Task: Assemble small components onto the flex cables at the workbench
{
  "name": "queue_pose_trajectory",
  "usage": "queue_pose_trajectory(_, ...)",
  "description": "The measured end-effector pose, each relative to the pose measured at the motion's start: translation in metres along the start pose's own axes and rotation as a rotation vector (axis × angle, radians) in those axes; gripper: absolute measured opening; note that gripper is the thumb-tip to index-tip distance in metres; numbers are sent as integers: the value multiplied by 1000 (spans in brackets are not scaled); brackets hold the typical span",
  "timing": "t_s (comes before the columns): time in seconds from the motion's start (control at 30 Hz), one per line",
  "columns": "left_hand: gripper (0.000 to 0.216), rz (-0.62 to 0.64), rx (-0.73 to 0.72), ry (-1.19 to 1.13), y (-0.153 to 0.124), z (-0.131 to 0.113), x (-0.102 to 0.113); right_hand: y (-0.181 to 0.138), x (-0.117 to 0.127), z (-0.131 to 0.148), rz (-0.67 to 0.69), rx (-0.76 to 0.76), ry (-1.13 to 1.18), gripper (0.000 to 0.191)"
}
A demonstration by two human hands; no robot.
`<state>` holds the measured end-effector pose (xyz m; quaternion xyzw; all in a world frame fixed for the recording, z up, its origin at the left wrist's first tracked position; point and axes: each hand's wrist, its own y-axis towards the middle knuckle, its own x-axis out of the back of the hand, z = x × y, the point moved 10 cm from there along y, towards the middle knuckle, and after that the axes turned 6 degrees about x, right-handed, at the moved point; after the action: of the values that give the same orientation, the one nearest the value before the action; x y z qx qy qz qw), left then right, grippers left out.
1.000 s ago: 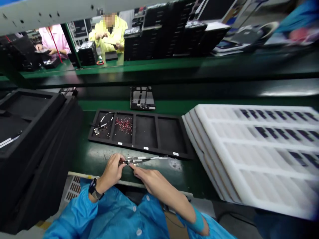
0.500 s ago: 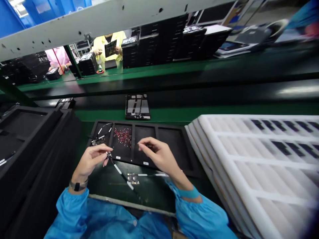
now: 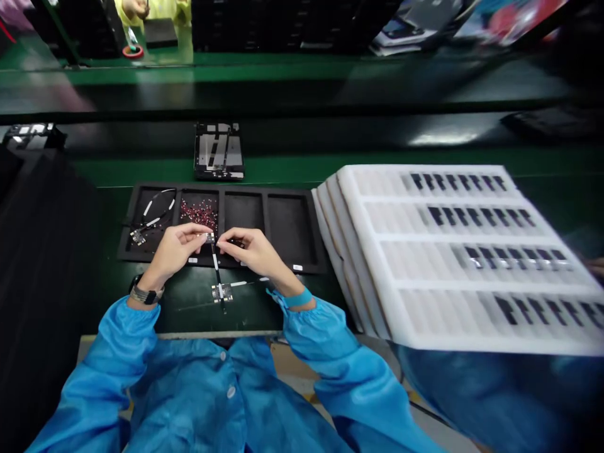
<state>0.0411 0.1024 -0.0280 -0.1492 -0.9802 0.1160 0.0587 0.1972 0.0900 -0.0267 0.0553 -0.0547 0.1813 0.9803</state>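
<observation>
Between its thumb and fingers, my left hand point(image 3: 178, 250) pinches a small circuit board point(image 3: 208, 238). A black cable with white labels point(image 3: 216, 259) hangs from that board. My right hand point(image 3: 250, 250) is closed in a pinch just right of it; whatever its fingertips hold is too small to name. Below both hands a second circuit board point(image 3: 221, 292) lies on the green bench, and the cable's lower end crosses it. Behind the hands sits a black compartment tray point(image 3: 306, 264). One compartment holds many tiny red and black parts point(image 3: 201, 212); the leftmost holds another labelled cable point(image 3: 158, 207).
A stack of white foam trays point(image 3: 372, 236) with rows of black pieces stands at right. Stacked black trays point(image 3: 56, 264) rise at left. An opened flat device point(image 3: 219, 151) lies beyond the tray. Across the bench, a person in yellow point(image 3: 182, 16) is partly visible.
My right hand has moved left, close to the board in my left hand. The head view has tilted down and turned right, showing more of the white foam trays.
</observation>
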Motion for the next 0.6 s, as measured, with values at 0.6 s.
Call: queue_pose_trajectory(0.6, 33, 114, -25, 96, -1, 7, -8, -2, -12, -5, 152, -32, -75, 33)
